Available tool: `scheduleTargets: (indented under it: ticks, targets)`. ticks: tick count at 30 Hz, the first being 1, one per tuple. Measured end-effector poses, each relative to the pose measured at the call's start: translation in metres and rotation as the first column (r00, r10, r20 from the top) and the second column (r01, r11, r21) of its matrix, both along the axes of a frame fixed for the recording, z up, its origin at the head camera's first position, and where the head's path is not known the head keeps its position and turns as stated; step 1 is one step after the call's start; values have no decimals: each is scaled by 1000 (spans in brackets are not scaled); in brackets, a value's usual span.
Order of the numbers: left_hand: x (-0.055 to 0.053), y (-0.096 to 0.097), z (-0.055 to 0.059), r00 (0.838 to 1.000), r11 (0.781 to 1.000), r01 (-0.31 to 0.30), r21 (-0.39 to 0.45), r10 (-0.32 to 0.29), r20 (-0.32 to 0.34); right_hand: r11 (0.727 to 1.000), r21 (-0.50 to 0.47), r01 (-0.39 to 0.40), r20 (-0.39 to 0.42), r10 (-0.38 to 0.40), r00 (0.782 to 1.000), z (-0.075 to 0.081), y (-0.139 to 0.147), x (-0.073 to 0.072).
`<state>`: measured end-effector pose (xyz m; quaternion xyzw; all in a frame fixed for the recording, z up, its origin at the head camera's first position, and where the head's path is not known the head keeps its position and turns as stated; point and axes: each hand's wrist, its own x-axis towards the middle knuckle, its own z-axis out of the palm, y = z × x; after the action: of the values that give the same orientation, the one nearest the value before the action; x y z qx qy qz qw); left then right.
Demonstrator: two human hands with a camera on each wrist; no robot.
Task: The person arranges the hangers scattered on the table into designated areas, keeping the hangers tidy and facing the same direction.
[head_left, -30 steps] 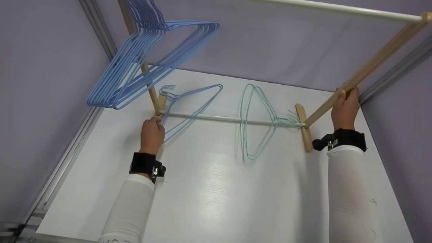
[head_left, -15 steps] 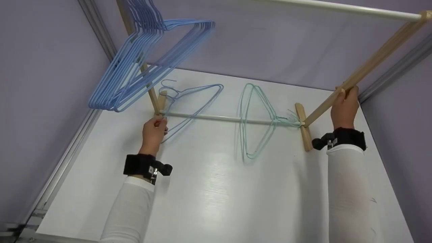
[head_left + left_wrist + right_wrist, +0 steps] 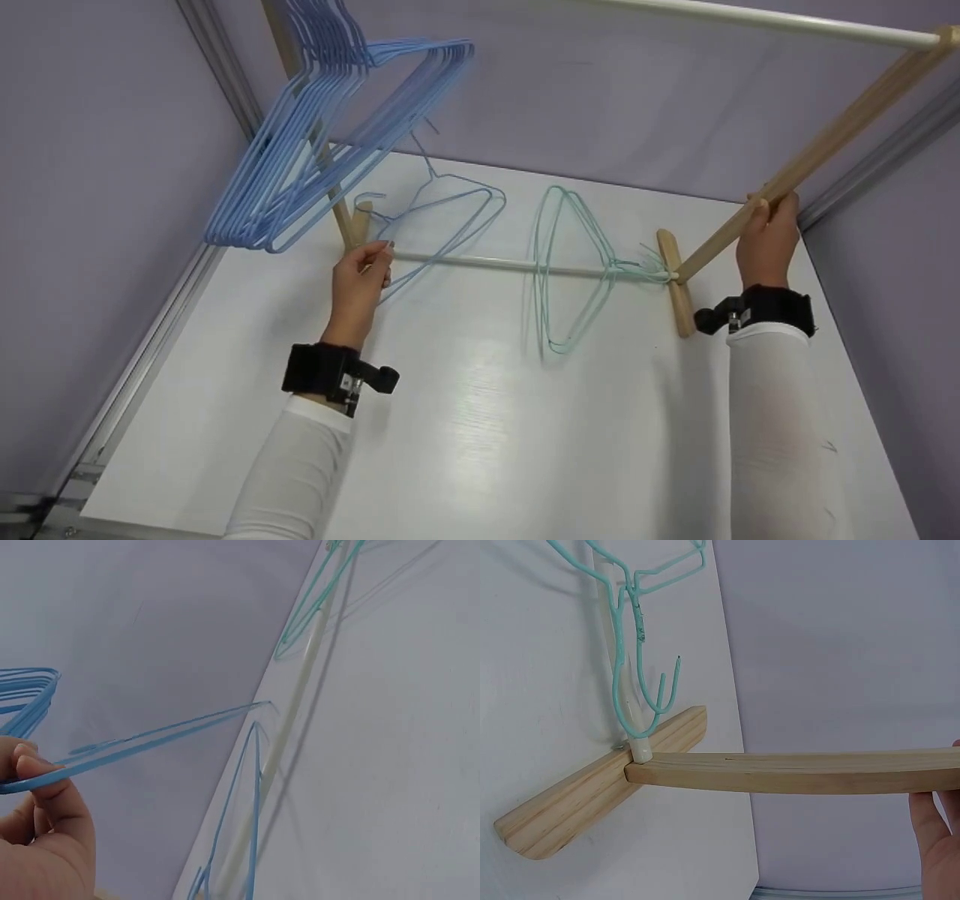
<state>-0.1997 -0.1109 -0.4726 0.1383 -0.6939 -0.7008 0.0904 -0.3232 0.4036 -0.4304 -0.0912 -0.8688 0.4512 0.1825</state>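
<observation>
My left hand [image 3: 358, 289] pinches the lower left corner of a blue wire hanger [image 3: 161, 739] between thumb and fingers. That hanger is raised off the table, its hook pointing up toward the back wall in the head view. Another blue hanger [image 3: 256, 765] lies behind it across the low white rail. At the right, my right hand [image 3: 766, 247] grips the slanting wooden post [image 3: 825, 146] of the rack, fingers partly hidden behind the wood. Mint-green hangers [image 3: 618, 679] lie over the right end of the rail, their hooks near the post's foot.
A thick bunch of blue hangers [image 3: 322, 56] hangs at the upper left, close above the left hand. The upper white rod [image 3: 750, 15] crosses overhead, the low rail [image 3: 495, 262] below. A wooden foot [image 3: 681, 311] rests on the white table [image 3: 480, 450]. Purple walls enclose three sides.
My left hand has moved right and slightly up, lifting one blue hanger away from the other so its hook now stands higher. The right hand has stayed on the post.
</observation>
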Motion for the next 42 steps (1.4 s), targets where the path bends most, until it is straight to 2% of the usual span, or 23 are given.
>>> scheduleTargets:
  ticks: [6, 10, 15, 19, 24, 30, 38, 42]
  targets:
    - [2, 10, 8, 1000, 998, -18, -60, 18, 7, 1000, -9, -7, -8, 7, 1000, 1, 1, 1]
    - [5, 14, 11, 1000, 996, -3, -94, 2, -16, 1000, -22, -5, -9, 5, 1000, 0, 1, 1]
    - [11, 19, 16, 991, 996, 3, -85, -14, -134, 1000, -24, -2, -10, 1, 1000, 1, 1, 1]
    - [15, 21, 23, 973, 999, -16, -27, 9, -231, 1000, -17, 0, -13, 0, 1000, 1, 2, 1]
    - [20, 23, 31, 950, 999, -32, 30, 39, -309, 1000, -15, 2, -21, -2, 1000, 2, 2, 1]
    - [26, 23, 42, 907, 997, -50, 50, 67, -415, 1000, -12, 7, -15, -7, 1000, 1, 3, 2]
    - [28, 22, 59, 824, 993, -61, 105, 110, -556, 1000, -11, -1, -32, 1, 1000, 1, 4, 0]
    - [29, 20, 66, 793, 985, -73, 159, 154, -590, 1000, -5, 4, -29, -4, 1000, 0, 4, -1]
